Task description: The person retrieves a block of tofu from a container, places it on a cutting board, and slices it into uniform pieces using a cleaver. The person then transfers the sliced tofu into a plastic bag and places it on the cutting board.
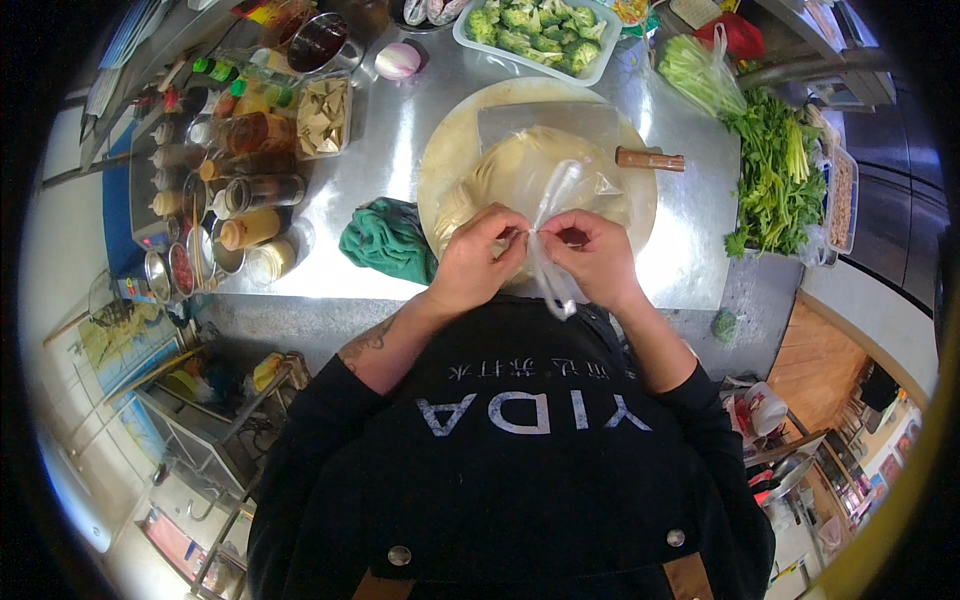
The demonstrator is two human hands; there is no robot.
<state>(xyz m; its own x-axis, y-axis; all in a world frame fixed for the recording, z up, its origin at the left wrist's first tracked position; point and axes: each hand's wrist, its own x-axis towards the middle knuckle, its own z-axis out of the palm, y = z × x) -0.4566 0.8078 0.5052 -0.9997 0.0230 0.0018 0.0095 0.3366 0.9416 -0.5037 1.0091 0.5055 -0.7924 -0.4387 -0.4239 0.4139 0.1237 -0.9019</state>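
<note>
My left hand (484, 255) and my right hand (589, 251) meet at the gathered neck of a clear plastic bag (559, 176), fingertips pinching it from both sides. The bag's handles stick out above and below the pinch. Pale yellow, thin layered sheets of food (517, 154) lie in or under the bag; the clear film makes this hard to tell. They rest on a round cutting board (450, 135). A cleaver's wooden handle (651, 159) juts over the board's right edge, its blade seemingly under clear plastic. A crumpled green cloth (390, 240) touches the board's left side.
Squeeze bottles (251, 229), jars and sauce bowls crowd the steel counter's (375, 142) left side. A tray of broccoli (536, 64) and a peeled onion (397, 61) stand at the back. Leafy greens (776, 176) and a tub of small pinkish pieces (843, 199) are at the right.
</note>
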